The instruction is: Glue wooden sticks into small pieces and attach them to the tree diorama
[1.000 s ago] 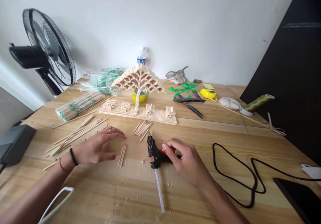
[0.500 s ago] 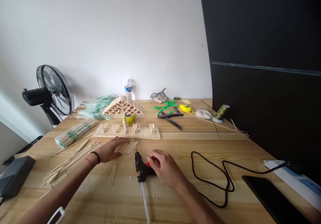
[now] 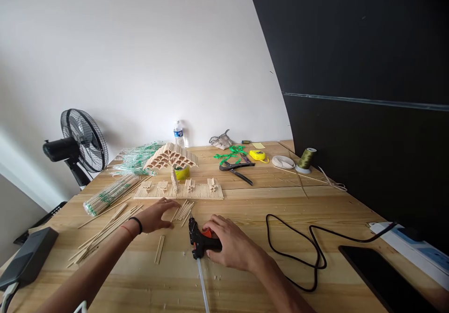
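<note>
My left hand (image 3: 157, 215) hovers over or rests on the table, fingers stretched and thumb apart, just left of a small pile of short wooden sticks (image 3: 183, 211). Nothing shows in it. My right hand (image 3: 231, 243) grips the handle of a black hot glue gun (image 3: 198, 243), thumb on the near side and fingers across the red trigger. A clear glue stick (image 3: 203, 285) protrudes from the gun's back end. Three short sticks (image 3: 159, 249) lie nearer to me. Beyond the hands stands a stick-built model, its branching canopy (image 3: 171, 157) above a slatted base (image 3: 199, 192).
Long sticks (image 3: 101, 233) and a bagged bundle (image 3: 111, 194) lie left. Behind are a water bottle (image 3: 178, 134), pliers (image 3: 238, 170), a tape measure (image 3: 258, 155) and a thread spool (image 3: 306, 160). Right are a black cord (image 3: 317, 252), phone (image 3: 379, 278) and power strip (image 3: 414, 250).
My right hand has opened from a closed pose beside the glue gun's handle and now spans it with thumb and fingers. My left hand stays near the short sticks. The view has shifted slightly.
</note>
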### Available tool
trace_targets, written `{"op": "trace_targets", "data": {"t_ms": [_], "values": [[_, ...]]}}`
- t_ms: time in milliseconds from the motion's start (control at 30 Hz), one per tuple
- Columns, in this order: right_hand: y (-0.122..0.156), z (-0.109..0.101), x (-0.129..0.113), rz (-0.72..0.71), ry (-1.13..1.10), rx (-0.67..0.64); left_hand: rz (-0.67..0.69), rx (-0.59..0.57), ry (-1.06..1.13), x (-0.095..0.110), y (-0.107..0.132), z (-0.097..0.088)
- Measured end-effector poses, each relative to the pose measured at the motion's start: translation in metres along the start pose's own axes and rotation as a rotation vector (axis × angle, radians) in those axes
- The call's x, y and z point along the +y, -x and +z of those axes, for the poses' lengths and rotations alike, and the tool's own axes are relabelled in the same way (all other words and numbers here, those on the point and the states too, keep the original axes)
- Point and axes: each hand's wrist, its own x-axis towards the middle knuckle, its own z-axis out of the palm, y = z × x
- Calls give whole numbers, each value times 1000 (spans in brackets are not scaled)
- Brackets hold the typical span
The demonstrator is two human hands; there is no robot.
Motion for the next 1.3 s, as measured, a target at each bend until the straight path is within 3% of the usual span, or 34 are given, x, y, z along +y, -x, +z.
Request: {"op": "trace_targets", "data": {"t_ms": [233,367,533,733,933,1133,1300], "values": [[-3,2,2,-16,23,41,-30,46,-13,3,6,-3],[-3,5,3,-26,72,40,-14,70,-11,27,32,0],[-4,8,2,-20,117,43,43,-8,-27,55,61,7],[-7,11,3,-20,-65,187,-45,20,88,36,85,3],[-12,20,5,-87,-208,328,-87,11,123,25,95,16],[-10,22,-11,-94,-260,370,-33,99,297,18,85,20],[-7,18,-20,20,-368,306,58,163,635,12,62,36]]}}
